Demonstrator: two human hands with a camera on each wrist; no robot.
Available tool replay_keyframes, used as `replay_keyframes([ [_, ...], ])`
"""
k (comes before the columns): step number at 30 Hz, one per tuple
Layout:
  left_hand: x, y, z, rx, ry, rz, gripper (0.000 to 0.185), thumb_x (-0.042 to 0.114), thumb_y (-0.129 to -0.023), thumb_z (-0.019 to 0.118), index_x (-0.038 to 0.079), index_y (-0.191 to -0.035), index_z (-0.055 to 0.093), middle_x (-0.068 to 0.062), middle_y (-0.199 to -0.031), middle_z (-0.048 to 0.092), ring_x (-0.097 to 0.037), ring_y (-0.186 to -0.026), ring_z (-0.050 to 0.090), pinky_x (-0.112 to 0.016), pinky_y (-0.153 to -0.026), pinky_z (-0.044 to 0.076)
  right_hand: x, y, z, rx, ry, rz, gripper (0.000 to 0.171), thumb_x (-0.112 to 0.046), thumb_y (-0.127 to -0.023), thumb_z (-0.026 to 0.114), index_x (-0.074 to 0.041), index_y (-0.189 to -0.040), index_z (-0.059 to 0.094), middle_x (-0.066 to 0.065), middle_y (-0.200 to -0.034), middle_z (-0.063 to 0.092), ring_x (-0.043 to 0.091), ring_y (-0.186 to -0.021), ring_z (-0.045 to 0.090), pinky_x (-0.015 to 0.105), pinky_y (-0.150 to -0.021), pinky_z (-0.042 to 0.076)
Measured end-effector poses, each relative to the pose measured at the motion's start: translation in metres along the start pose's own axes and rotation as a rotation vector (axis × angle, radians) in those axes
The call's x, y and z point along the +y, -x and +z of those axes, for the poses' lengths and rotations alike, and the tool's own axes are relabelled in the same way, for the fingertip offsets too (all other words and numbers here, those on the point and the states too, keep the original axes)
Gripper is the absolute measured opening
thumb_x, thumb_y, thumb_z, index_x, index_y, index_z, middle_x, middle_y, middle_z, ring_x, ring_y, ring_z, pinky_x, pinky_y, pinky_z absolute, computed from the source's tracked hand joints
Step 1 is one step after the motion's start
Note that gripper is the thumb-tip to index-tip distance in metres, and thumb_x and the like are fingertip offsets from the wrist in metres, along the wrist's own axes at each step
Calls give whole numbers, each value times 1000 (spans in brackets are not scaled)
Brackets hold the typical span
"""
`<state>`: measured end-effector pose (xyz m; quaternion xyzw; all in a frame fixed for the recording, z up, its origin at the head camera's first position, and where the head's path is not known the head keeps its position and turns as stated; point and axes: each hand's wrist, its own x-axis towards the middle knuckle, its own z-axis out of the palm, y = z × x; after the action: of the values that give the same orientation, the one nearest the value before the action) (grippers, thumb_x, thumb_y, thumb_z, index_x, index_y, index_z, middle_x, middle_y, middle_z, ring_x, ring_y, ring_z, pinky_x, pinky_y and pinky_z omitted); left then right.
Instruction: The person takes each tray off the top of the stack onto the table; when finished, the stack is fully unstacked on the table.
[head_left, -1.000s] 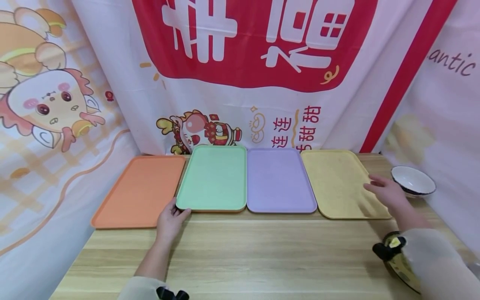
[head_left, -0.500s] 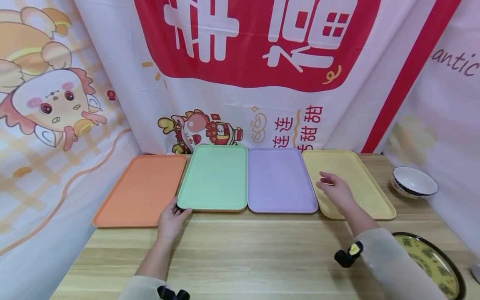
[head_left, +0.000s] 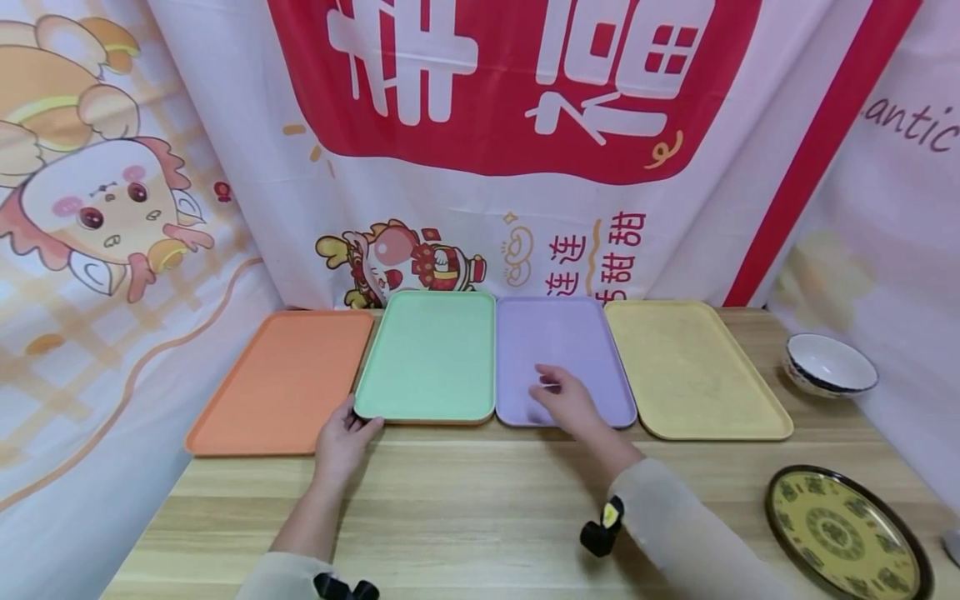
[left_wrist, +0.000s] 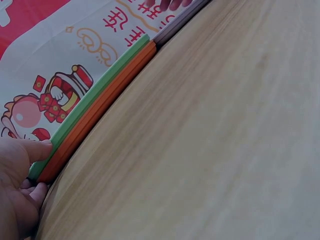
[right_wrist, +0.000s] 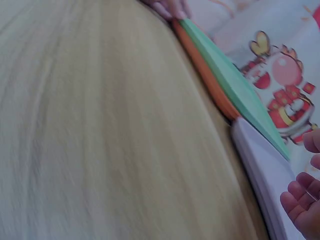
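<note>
My left hand is at the near-left corner of the green tray. Its thumb lies on the green edge, and its fingers curl below, at the corner of an orange tray stacked underneath. That lower tray shows only as a thin rim. Over the near part of the purple tray hovers my right hand, holding nothing, its fingers loosely bent. In the right wrist view, the right-hand fingers appear beside the purple tray, apart from the green one.
Another orange tray lies at the left, and a yellow tray to the right of the purple one. A white bowl with a dark rim stands at the far right. Nearer is a round patterned plate. Printed cloth hangs behind the table.
My right hand has swept left, from the yellow tray's right edge across to the purple tray, uncovering the round plate. The left hand has stayed at the green tray's corner.
</note>
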<state>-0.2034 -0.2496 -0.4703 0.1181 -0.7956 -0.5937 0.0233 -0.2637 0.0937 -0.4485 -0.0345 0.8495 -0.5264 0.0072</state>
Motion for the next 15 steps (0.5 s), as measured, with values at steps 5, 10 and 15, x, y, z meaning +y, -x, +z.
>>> replay_keyframes([
  [5,-1,-1,0,1,4,2,81,15,-96,64,-3,-155,12,-27,-160,15,-43,-146,24,-45,-121,31,-10,2,31,-50,18,-16,46,-15,-93,63,1,-136,54,23,-125,62,34,-113,61,47,-100,53],
  [10,-2,-2,0,5,8,5,82,15,-95,65,-4,-155,12,-29,-160,16,-43,-146,24,-45,-121,31,-16,1,49,-89,48,11,50,-23,-95,63,-1,-138,52,18,-125,63,31,-116,60,45,-102,52],
  [15,-4,-3,0,8,8,6,82,14,-95,65,-3,-155,12,-29,-159,17,-43,-146,25,-44,-121,32,-18,0,58,-130,112,39,58,-28,-93,67,-1,-141,50,16,-126,63,27,-115,59,44,-103,52],
])
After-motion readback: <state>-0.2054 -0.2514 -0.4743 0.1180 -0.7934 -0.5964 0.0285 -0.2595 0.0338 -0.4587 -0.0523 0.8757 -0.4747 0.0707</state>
